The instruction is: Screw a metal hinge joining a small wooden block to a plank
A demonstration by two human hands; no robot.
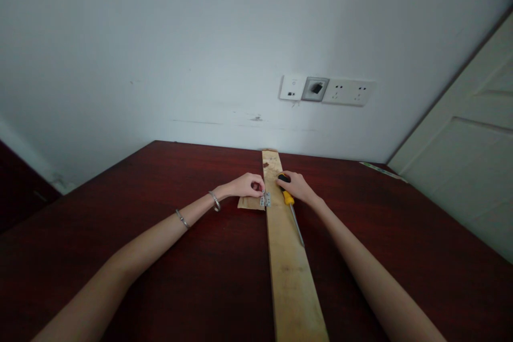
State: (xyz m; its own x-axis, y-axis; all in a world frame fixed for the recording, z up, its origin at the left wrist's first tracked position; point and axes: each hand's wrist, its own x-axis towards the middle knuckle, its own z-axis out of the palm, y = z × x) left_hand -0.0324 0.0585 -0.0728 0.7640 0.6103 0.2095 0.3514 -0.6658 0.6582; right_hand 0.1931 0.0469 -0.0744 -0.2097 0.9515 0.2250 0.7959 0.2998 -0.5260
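Fingers of our left hand (245, 186) curl in at the metal hinge (268, 200); from the head view we cannot tell whether they grip anything. The hinge lies across the seam between a short board (250, 203) and a long plank (292, 272) on the dark red tabletop (192, 278). Our right hand (298, 187) grasps the screwdriver (288, 198) by its black-and-yellow handle, its shaft slanting toward us over the plank.

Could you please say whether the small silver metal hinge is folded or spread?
The hinge is spread: one leaf on the long pale wooden plank, the other on a short tan wooden board.
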